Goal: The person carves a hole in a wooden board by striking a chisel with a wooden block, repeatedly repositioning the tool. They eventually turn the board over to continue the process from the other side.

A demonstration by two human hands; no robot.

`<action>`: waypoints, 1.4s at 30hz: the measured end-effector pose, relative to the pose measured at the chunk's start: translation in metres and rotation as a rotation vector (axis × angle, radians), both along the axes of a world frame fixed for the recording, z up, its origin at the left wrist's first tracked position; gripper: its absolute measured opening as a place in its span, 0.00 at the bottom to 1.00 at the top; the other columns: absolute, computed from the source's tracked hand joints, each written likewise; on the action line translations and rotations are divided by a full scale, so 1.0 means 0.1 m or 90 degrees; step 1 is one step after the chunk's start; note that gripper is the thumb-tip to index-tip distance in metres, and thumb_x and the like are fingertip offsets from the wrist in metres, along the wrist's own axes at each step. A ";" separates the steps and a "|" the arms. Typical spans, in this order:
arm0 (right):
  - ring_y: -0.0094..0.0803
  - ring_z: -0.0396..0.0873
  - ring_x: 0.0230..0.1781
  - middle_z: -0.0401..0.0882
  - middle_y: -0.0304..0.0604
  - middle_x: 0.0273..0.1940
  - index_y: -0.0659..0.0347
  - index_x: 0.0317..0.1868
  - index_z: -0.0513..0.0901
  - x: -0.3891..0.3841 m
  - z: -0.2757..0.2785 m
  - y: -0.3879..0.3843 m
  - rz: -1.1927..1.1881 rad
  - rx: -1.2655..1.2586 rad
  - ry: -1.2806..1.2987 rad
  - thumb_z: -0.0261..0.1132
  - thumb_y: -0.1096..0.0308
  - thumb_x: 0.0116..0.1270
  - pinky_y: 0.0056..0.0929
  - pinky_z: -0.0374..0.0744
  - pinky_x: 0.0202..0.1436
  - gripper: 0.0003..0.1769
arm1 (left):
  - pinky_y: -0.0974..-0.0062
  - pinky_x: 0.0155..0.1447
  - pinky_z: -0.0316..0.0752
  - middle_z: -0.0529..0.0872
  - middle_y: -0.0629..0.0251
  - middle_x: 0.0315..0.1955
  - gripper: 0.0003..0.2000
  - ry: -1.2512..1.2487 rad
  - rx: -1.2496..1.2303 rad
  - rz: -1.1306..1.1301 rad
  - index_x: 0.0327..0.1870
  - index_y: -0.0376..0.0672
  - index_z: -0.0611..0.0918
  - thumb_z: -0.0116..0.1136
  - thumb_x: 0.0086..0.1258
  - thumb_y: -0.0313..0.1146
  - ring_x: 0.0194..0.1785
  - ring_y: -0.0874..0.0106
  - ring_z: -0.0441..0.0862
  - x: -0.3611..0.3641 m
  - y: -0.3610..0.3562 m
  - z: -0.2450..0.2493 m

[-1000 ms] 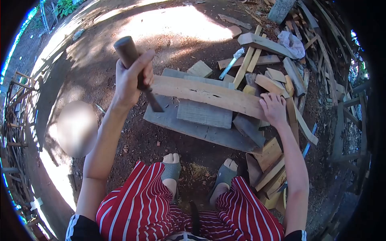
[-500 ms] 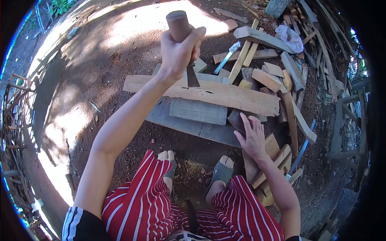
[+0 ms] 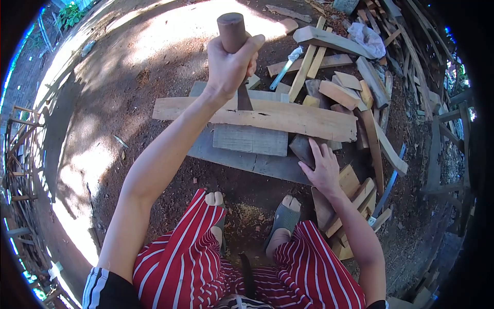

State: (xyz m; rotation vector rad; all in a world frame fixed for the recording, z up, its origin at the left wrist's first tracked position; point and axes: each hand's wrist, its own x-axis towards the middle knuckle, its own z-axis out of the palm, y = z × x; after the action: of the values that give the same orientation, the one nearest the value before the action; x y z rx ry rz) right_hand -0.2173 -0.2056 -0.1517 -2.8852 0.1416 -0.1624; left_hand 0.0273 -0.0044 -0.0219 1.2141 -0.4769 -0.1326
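My left hand (image 3: 229,67) is wrapped round the thick wooden handle of a chisel (image 3: 232,33), whose handle end points up. Its flat dark blade comes down on or just over a long pale plank (image 3: 303,121). That plank lies across a grey wood block (image 3: 250,140), which rests on a wide grey board (image 3: 242,163). Near the plank's right end, my right hand (image 3: 324,167) has its fingers apart and its fingertips at a dark block (image 3: 302,150); it grips nothing.
Wood offcuts (image 3: 339,95) are heaped at the right, with a white plastic bag (image 3: 366,40) beyond them. A blue-handled tool (image 3: 285,69) lies behind the plank. More wood pieces (image 3: 350,206) lie by my right forearm. My feet are below the board.
My right hand has shifted slightly, its fingers a little lower beside the dark block. My left hand holds the chisel in nearly the same place. The whole view has moved slightly.
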 end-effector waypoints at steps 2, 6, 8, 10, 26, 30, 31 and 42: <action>0.44 0.73 0.48 0.72 0.47 0.47 0.56 0.70 0.67 0.00 0.01 0.01 -0.009 -0.010 0.000 0.73 0.53 0.55 0.42 0.73 0.50 0.43 | 0.82 0.19 0.65 0.76 0.71 0.14 0.12 -0.005 0.003 -0.001 0.23 0.40 0.78 0.65 0.64 0.34 0.15 0.82 0.71 0.00 0.00 0.00; 0.45 0.73 0.48 0.72 0.48 0.47 0.58 0.69 0.68 -0.01 0.05 0.04 -0.012 0.013 -0.001 0.72 0.53 0.57 0.42 0.73 0.50 0.41 | 0.82 0.19 0.66 0.76 0.71 0.14 0.12 -0.019 0.021 -0.002 0.23 0.39 0.78 0.65 0.64 0.34 0.15 0.82 0.71 0.01 -0.03 -0.01; 0.47 0.73 0.49 0.73 0.49 0.47 0.59 0.69 0.68 -0.04 0.08 0.07 -0.040 0.069 0.020 0.71 0.53 0.58 0.43 0.74 0.51 0.41 | 0.81 0.19 0.63 0.74 0.72 0.13 0.12 -0.012 0.022 0.003 0.23 0.41 0.76 0.64 0.65 0.33 0.14 0.82 0.69 0.00 -0.04 0.01; 0.47 0.74 0.50 0.73 0.49 0.48 0.60 0.69 0.68 -0.07 0.09 0.07 -0.045 0.083 0.013 0.71 0.53 0.58 0.44 0.75 0.52 0.41 | 0.80 0.19 0.60 0.71 0.73 0.13 0.12 -0.004 0.024 0.005 0.22 0.44 0.74 0.64 0.66 0.31 0.14 0.82 0.67 -0.01 -0.06 0.04; 0.47 0.76 0.51 0.73 0.48 0.50 0.59 0.69 0.67 -0.13 0.17 0.07 -0.068 0.125 0.022 0.70 0.53 0.59 0.45 0.78 0.49 0.40 | 0.80 0.20 0.61 0.72 0.73 0.13 0.13 -0.038 0.071 0.000 0.22 0.44 0.74 0.65 0.65 0.33 0.14 0.82 0.67 0.03 -0.12 0.02; 0.47 0.76 0.50 0.73 0.48 0.49 0.58 0.70 0.67 -0.13 0.21 0.08 -0.072 0.139 0.033 0.70 0.53 0.59 0.45 0.78 0.48 0.40 | 0.80 0.20 0.61 0.72 0.73 0.13 0.14 -0.051 0.080 -0.007 0.21 0.44 0.74 0.65 0.65 0.34 0.14 0.83 0.67 0.03 -0.13 0.01; 0.47 0.76 0.50 0.73 0.48 0.49 0.58 0.70 0.67 -0.12 0.22 0.09 -0.073 0.145 0.033 0.70 0.53 0.59 0.45 0.78 0.48 0.40 | 0.80 0.20 0.61 0.72 0.73 0.13 0.14 -0.051 0.081 -0.009 0.21 0.44 0.74 0.65 0.65 0.34 0.14 0.83 0.67 0.02 -0.14 0.01; 0.47 0.76 0.50 0.73 0.48 0.49 0.58 0.70 0.67 -0.09 0.28 0.12 -0.073 0.159 0.010 0.70 0.53 0.60 0.44 0.77 0.51 0.40 | 0.81 0.18 0.60 0.71 0.73 0.13 0.14 -0.036 0.062 0.007 0.20 0.45 0.73 0.65 0.65 0.33 0.14 0.82 0.66 0.00 -0.13 0.04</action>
State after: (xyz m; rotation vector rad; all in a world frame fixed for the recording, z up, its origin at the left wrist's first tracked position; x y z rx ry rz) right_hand -0.2259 -0.1934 -0.1239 -2.6307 0.3072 -0.1318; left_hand 0.0277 -0.0169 -0.0175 1.3189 -0.5188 -0.1138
